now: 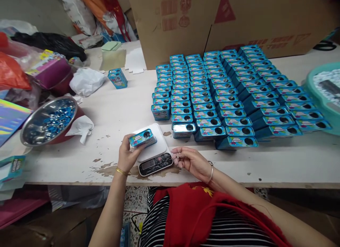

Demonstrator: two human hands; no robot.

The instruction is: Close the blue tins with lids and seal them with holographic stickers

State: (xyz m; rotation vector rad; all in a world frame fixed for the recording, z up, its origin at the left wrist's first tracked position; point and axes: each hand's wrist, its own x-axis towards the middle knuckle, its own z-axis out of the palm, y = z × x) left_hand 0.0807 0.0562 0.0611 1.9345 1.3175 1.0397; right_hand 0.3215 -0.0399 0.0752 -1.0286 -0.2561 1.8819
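Observation:
My left hand (128, 153) grips a small blue tin (142, 138) by its side. The tin is over the white plate of a kitchen scale (156, 164), its printed top with a dark round hole facing up. Whether it rests on the plate, I cannot tell. Beside the right end of the scale's black display panel, my right hand (192, 162) has its fingers bent together; something small and pale may be at the fingertips, too small to name. Just beyond stand rows of similar blue tins (203, 106), holes upward; one at the front has a plain silver top (184, 128).
A steel bowl (29, 135) of small blue and silver pieces stands left, near crumpled white paper (83, 126). One tin (117, 79) stands apart at the back. A large cardboard box (186, 34) is behind the rows; a turquoise basin (313, 87) with white pieces sits right.

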